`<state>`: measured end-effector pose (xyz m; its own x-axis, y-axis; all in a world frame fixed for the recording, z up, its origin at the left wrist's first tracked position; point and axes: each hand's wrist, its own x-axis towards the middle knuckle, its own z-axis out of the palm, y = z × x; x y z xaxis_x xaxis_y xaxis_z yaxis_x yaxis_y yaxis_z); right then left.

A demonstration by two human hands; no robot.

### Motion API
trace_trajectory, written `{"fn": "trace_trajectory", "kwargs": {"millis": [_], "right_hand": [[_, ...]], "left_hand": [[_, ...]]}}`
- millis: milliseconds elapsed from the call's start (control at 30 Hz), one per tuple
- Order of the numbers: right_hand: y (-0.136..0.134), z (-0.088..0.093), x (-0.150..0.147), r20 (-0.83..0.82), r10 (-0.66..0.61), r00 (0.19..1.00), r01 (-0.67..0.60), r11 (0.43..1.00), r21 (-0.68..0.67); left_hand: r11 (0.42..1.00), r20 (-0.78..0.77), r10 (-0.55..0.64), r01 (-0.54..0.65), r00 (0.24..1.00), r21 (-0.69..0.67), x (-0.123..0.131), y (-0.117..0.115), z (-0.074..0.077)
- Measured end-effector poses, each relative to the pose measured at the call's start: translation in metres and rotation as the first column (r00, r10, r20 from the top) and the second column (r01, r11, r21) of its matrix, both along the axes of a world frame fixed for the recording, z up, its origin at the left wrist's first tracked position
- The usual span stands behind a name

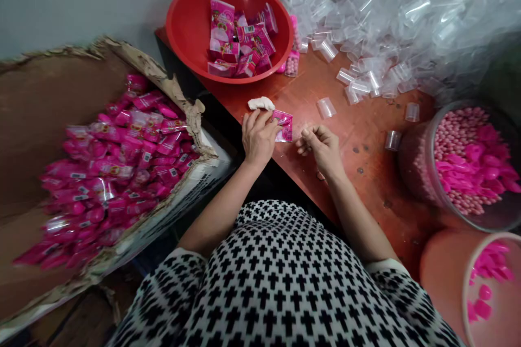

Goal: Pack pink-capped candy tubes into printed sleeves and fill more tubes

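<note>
My left hand [258, 135] rests near the edge of the reddish table [366, 162], fingers closed on a small pink packet [284, 123]. A white crumpled wad [261, 103] lies just beyond that hand. My right hand [321, 145] sits a little to the right of the packet, fingers curled in a loose pinch; what they hold, if anything, is too small to make out. A red bowl [191, 21] with several pink packets stands at the back.
A torn cardboard box [49, 108] full of pink packets sits at the left, beside the table. Clear plastic tubes [366, 81] are scattered and heaped at the back right. A tub [411, 168] of pink beads and caps and a bucket [448, 271] stand at the right.
</note>
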<state>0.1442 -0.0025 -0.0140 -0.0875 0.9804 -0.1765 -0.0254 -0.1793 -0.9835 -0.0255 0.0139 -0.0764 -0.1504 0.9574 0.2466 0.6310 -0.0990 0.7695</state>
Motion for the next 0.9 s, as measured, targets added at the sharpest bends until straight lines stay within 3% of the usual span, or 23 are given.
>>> {"fn": "trace_trajectory", "kwargs": {"millis": [167,267,333,367,433,533,600,733,767,833,900], "right_hand": [[0.015,-0.015,-0.012,0.045,-0.066,0.997,0.061,0.993,0.098],[0.025,-0.021,-0.021,-0.054,-0.085,0.995,0.089,0.992,0.093],[0.031,-0.018,-0.024,-0.13,-0.054,0.99,0.062,0.996,0.058],[0.033,-0.015,-0.024,-0.163,-0.038,0.986,0.045,0.998,0.041],[0.038,-0.007,-0.022,-0.208,0.01,0.978,-0.009,1.0,0.006],[0.043,0.004,-0.016,-0.186,0.144,0.972,-0.154,0.987,-0.041],[0.049,0.008,-0.012,-0.123,0.251,0.96,-0.261,0.963,-0.064],[0.08,0.015,-0.007,0.123,0.406,0.905,-0.406,0.913,-0.024],[0.093,0.016,-0.007,0.243,0.37,0.897,-0.387,0.922,0.021],[0.128,0.019,-0.009,0.518,0.172,0.838,-0.291,0.944,0.157],[0.167,0.019,-0.017,0.732,-0.036,0.68,-0.236,0.935,0.264]], "left_hand": [[0.99,-0.05,0.02,-0.012,0.999,0.143,0.001,-0.006,-0.007],[0.98,0.058,-0.047,0.035,0.997,0.194,0.006,-0.015,0.006],[0.987,0.225,-0.07,0.034,0.972,0.158,0.008,-0.02,0.02],[0.994,0.352,-0.056,0.019,0.934,0.108,0.008,-0.021,0.027],[0.997,0.639,0.014,0.034,0.769,-0.063,0.008,-0.023,0.039],[0.932,0.869,0.15,0.226,0.471,-0.283,0.008,-0.021,0.051],[0.889,0.898,0.216,0.304,0.384,-0.343,0.007,-0.02,0.055],[0.868,0.884,0.321,0.268,0.34,-0.418,0.007,-0.019,0.059],[0.866,0.877,0.341,0.25,0.337,-0.433,0.007,-0.019,0.06],[0.859,0.865,0.376,0.225,0.331,-0.46,0.007,-0.02,0.061],[0.85,0.856,0.409,0.209,0.316,-0.484,0.007,-0.02,0.063]]}}
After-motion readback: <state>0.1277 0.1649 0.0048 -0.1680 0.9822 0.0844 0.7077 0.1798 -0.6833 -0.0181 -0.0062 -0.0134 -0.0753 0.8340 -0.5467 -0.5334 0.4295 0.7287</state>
